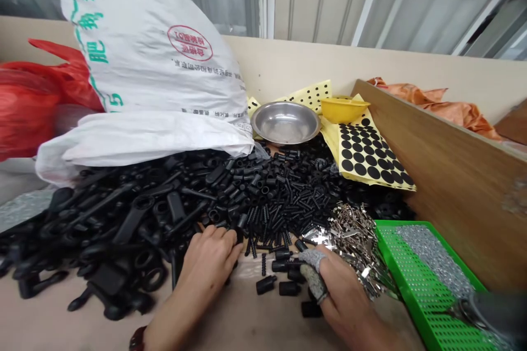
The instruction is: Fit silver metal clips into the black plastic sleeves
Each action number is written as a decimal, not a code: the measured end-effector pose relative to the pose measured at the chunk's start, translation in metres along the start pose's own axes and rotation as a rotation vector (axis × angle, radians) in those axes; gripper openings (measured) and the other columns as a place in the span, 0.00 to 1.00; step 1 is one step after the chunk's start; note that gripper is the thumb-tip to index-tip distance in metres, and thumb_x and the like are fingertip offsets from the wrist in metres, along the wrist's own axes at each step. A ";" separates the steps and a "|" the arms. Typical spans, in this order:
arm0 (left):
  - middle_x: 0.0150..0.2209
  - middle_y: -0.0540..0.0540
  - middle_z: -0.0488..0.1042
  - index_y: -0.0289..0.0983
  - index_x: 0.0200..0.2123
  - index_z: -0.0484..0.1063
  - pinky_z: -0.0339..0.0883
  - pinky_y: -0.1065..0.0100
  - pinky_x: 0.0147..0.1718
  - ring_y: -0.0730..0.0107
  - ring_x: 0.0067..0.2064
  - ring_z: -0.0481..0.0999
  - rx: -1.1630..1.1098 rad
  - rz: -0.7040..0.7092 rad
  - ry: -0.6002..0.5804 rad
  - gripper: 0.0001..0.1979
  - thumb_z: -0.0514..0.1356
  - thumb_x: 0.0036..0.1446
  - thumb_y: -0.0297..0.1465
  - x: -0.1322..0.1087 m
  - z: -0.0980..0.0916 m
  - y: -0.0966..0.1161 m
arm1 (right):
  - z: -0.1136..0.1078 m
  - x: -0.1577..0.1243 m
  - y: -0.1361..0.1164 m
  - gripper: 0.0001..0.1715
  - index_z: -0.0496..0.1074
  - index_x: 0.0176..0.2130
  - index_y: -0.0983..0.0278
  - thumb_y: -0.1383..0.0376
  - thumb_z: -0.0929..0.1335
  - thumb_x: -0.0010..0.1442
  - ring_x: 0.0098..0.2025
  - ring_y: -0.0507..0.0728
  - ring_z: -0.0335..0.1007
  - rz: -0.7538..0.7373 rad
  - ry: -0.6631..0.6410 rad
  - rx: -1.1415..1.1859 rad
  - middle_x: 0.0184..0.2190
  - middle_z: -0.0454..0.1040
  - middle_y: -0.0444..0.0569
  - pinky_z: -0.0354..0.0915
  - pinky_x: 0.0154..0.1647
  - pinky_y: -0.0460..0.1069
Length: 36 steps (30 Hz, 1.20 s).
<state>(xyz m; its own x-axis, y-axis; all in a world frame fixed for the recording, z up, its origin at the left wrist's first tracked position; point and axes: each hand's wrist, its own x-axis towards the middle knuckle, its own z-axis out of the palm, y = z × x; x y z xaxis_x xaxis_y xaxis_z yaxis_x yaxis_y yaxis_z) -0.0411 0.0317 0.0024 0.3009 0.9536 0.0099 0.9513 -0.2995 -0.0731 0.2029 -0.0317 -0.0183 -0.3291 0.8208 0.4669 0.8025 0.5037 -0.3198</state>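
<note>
My left hand [212,260] is curled over the edge of the heap of black plastic parts, knuckles up; its fingertips, and anything in them, are hidden. Grey cloth covers the thumb and forefinger of my right hand [340,288]. Those two fingers are bent close together beside several short black cylinders, and what they pinch, if anything, I cannot make out. One black cylinder [265,284] with a narrower end lies between my hands, next to another [289,288]. Ribbed black screw-like pieces [284,216] are piled just beyond. Small metal pieces [356,236] lie heaped past my right hand.
Long black handle-like parts [135,214] spread across the left, below a big white sack [164,66]. Behind are a steel bowl [286,122], a yellow bowl [343,109] and sheets of black round stickers [370,156]. A green tray [411,299] and wooden board [461,159] stand right.
</note>
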 end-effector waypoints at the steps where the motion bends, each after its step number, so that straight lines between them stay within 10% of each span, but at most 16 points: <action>1: 0.29 0.44 0.76 0.38 0.27 0.71 0.61 0.63 0.33 0.57 0.36 0.73 -0.031 -0.015 0.015 0.13 0.51 0.60 0.33 0.001 0.000 -0.001 | 0.000 0.000 0.000 0.23 0.66 0.44 0.64 0.76 0.58 0.49 0.48 0.59 0.68 0.007 -0.013 0.014 0.44 0.73 0.53 0.67 0.47 0.53; 17: 0.27 0.49 0.73 0.36 0.36 0.68 0.66 0.67 0.31 0.65 0.30 0.72 -0.406 -0.063 0.230 0.08 0.52 0.55 0.31 0.029 -0.001 0.004 | -0.011 0.014 -0.007 0.19 0.66 0.37 0.63 0.78 0.57 0.47 0.41 0.60 0.66 0.079 -0.057 0.164 0.37 0.70 0.54 0.67 0.40 0.55; 27: 0.22 0.54 0.65 0.36 0.27 0.67 0.61 0.74 0.23 0.75 0.23 0.65 -1.463 -0.083 -0.077 0.05 0.60 0.45 0.30 0.009 -0.003 0.044 | -0.002 0.022 -0.012 0.18 0.64 0.33 0.63 0.78 0.57 0.44 0.37 0.59 0.62 0.065 -0.009 0.211 0.32 0.67 0.51 0.64 0.38 0.54; 36: 0.26 0.51 0.70 0.37 0.27 0.68 0.62 0.71 0.26 0.71 0.26 0.68 -1.107 0.078 -0.066 0.05 0.57 0.44 0.23 0.001 -0.009 0.063 | -0.023 0.024 -0.025 0.10 0.62 0.37 0.62 0.73 0.57 0.58 0.38 0.55 0.63 0.127 -0.016 0.553 0.37 0.65 0.49 0.63 0.40 0.49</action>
<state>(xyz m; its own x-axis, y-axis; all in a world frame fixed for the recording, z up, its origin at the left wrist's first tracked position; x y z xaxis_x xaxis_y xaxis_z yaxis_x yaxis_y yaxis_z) 0.0199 0.0130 0.0066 0.3901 0.9207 -0.0116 0.4737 -0.1898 0.8600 0.1865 -0.0308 0.0193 -0.2584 0.8859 0.3854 0.4578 0.4636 -0.7586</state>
